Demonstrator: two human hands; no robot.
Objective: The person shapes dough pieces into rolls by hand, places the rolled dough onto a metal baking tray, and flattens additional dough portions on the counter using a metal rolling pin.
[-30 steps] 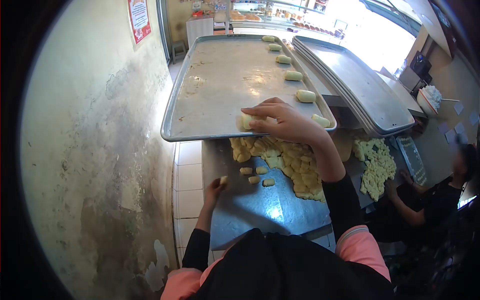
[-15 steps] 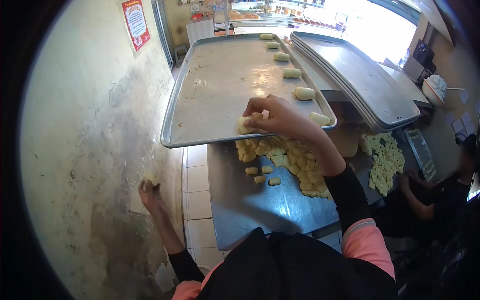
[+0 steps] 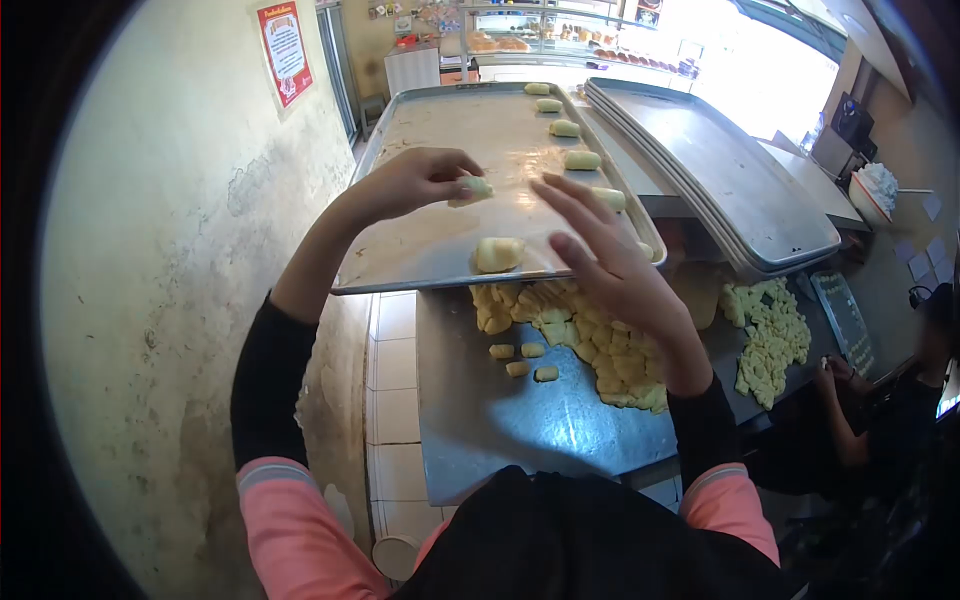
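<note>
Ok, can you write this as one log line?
left hand: holds roll over tray | right hand: open over tray | table: small rolls beside dough

Nothing readable (wall poster (image 3: 286, 55) blurry)

The tray (image 3: 455, 122) is glossy metal — the wall (image 3: 160, 300) rough, matt.

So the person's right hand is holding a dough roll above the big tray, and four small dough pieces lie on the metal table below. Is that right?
Not quite: the head view shows the left hand holding the dough roll above the big tray. Four small dough pieces do lie on the metal table below.
</note>
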